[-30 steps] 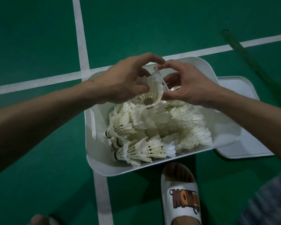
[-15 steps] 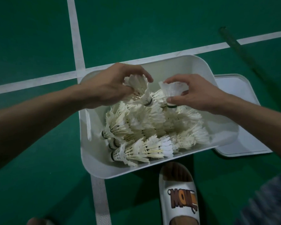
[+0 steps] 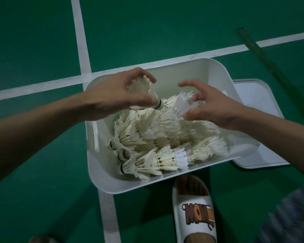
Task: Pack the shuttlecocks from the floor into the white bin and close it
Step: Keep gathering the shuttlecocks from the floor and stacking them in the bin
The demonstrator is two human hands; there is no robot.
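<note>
1. holding one shuttlecock apiece, both grips hang over the far half of the white bin [image 3: 102,174], above the pile [image 3: 156,137] that lies in it.
2. the left grip [image 3: 116,97] is curled round the feather skirt of the left shuttlecock [image 3: 144,90]. its cork [image 3: 159,104], ringed by a dark band, sticks out past the fingers. the long axis therefore runs from the palm down and to the right, toward the other grip.
3. the right grip [image 3: 214,109] pinches the right shuttlecock [image 3: 182,103] between the thumb and curled fingers. the white skirt faces left and up. the cork end is blurred and hidden, so i cannot tell exactly how it lies.
4. the two held shuttlecocks are near each other but apart, and the left one's cork aims at the right one's feathers. the pile sits straight below both, so laying them down probably needs only a short drop. most of the pile lies with corks to the left, so the left shuttlecock may want turning to match.
5. the bin is open. its lid [image 3: 263,123] lies flat on the floor [image 3: 42,172], just beside the bin's right wall and under the right forearm. the right grip is the nearer one for fetching it once both grips have let go.
</note>
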